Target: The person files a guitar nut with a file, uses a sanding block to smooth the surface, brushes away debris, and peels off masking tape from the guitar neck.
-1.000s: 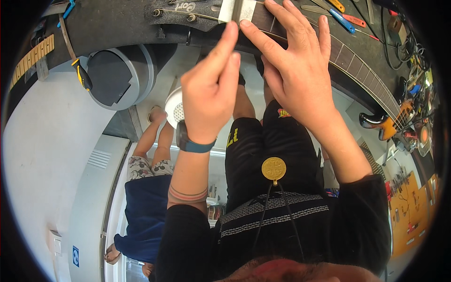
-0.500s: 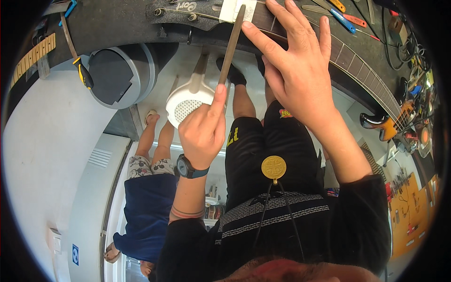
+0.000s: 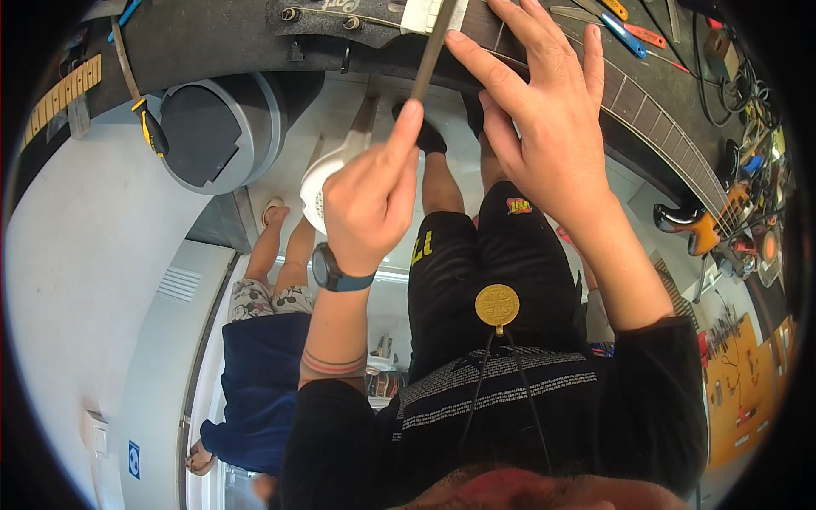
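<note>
My left hand [image 3: 370, 200] is closed on a long flat metal file [image 3: 434, 53], its index finger stretched along the blade. The file's upper part lies over pale masking tape [image 3: 418, 15] at the nut end of a bass guitar neck. To the left of the tape is the dark headstock [image 3: 327, 23] with its tuning posts. My right hand [image 3: 548, 119] is spread out, fingertips over the fretboard [image 3: 650, 110] and index fingertip beside the tape and file. The file's grip end is hidden inside my left hand. Toward the right sits the sunburst bass body [image 3: 704, 228].
On the dark bench [image 3: 212, 38] a yellow-and-black screwdriver [image 3: 151, 132] overhangs the edge. A grey bin [image 3: 242, 127] and white stool [image 3: 314, 183] stand below. Colourful-handled tools [image 3: 625, 36] and cables lie at the right. Another person [image 3: 268, 365] is at the left.
My left hand has pushed the file forward and slightly right across the tape, so its tip now passes the frame's top edge. My right hand has stayed nearly in place.
</note>
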Action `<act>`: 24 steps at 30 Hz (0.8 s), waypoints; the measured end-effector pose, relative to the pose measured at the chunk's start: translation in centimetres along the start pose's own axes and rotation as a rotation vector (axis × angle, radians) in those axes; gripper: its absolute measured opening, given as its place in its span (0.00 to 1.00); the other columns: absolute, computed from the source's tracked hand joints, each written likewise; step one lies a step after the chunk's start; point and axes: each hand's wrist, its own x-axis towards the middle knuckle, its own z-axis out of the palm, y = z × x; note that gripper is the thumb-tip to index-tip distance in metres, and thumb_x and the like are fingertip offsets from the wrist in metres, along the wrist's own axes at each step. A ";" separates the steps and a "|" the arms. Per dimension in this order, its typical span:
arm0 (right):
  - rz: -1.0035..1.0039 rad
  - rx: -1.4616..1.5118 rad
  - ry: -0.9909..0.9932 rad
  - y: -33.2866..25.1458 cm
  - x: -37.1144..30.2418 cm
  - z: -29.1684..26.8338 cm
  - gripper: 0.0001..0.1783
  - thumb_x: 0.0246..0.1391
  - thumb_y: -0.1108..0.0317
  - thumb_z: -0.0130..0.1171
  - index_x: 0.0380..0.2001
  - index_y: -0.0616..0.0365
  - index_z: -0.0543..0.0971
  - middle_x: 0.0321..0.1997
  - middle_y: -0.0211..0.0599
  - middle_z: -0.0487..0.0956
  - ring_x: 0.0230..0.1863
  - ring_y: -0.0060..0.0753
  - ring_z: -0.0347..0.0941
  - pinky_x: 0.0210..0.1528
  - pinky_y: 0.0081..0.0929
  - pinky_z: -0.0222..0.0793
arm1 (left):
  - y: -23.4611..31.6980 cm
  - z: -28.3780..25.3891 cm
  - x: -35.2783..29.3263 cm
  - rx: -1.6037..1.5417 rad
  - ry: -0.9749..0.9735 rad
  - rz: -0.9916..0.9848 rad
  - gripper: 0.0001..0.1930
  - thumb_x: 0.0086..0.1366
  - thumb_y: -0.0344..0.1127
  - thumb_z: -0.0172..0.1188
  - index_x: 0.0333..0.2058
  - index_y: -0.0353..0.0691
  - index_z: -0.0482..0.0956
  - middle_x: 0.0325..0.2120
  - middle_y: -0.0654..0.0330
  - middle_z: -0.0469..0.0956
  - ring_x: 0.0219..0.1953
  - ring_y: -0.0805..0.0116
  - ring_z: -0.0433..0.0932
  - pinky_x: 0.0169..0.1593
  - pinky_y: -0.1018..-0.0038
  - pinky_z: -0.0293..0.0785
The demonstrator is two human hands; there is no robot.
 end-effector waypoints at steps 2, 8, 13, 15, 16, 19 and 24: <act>0.002 -0.017 -0.014 0.0 0.1 0.0 0.31 0.57 0.74 0.61 0.65 0.42 0.80 0.74 0.55 0.68 0.80 0.62 0.58 0.78 0.73 0.40 | -0.1 -0.5 -1.6 0.045 -0.006 0.026 0.34 0.61 0.15 0.68 0.67 0.41 0.79 0.20 0.58 0.75 0.18 0.64 0.72 0.26 0.68 0.69; -0.001 -0.076 -0.061 -0.1 0.0 -0.2 0.33 0.56 0.75 0.61 0.66 0.40 0.79 0.75 0.54 0.67 0.80 0.62 0.57 0.78 0.73 0.40 | 0.1 -0.4 -3.7 0.145 -0.041 -0.030 0.35 0.60 0.15 0.67 0.68 0.42 0.79 0.18 0.60 0.71 0.18 0.64 0.69 0.25 0.68 0.66; 0.005 -0.050 -0.030 -0.4 0.1 0.4 0.35 0.55 0.75 0.61 0.67 0.39 0.79 0.75 0.53 0.66 0.81 0.61 0.56 0.79 0.72 0.40 | 0.1 1.0 2.3 -0.244 0.022 -0.211 0.27 0.72 0.19 0.60 0.69 0.36 0.76 0.22 0.65 0.79 0.22 0.79 0.72 0.27 0.80 0.68; -0.003 -0.070 -0.028 -0.4 0.2 0.1 0.35 0.55 0.76 0.61 0.67 0.39 0.79 0.76 0.53 0.66 0.81 0.61 0.56 0.79 0.72 0.40 | 1.0 0.2 3.9 -0.388 0.056 -0.293 0.26 0.74 0.20 0.59 0.69 0.36 0.75 0.23 0.66 0.79 0.22 0.81 0.71 0.27 0.81 0.67; -0.007 -0.085 -0.040 -0.5 0.1 0.0 0.34 0.55 0.75 0.61 0.66 0.39 0.79 0.76 0.53 0.66 0.81 0.61 0.56 0.79 0.71 0.40 | 1.2 0.1 4.2 -0.531 0.090 -0.375 0.25 0.75 0.22 0.57 0.70 0.37 0.75 0.24 0.67 0.79 0.23 0.83 0.71 0.27 0.83 0.67; -0.002 -0.067 -0.023 -0.2 -0.1 0.2 0.34 0.56 0.75 0.61 0.66 0.40 0.80 0.76 0.54 0.66 0.81 0.61 0.57 0.79 0.71 0.40 | 0.4 -0.2 3.0 -0.380 0.107 -0.224 0.28 0.71 0.20 0.62 0.69 0.38 0.76 0.24 0.62 0.80 0.22 0.79 0.73 0.27 0.80 0.68; 0.012 -0.030 0.016 -0.2 -0.1 0.3 0.32 0.56 0.75 0.62 0.65 0.41 0.80 0.76 0.55 0.66 0.80 0.63 0.58 0.80 0.71 0.38 | -0.6 -0.1 -0.5 0.083 0.017 0.049 0.36 0.60 0.16 0.67 0.68 0.44 0.79 0.19 0.61 0.71 0.18 0.66 0.69 0.25 0.68 0.66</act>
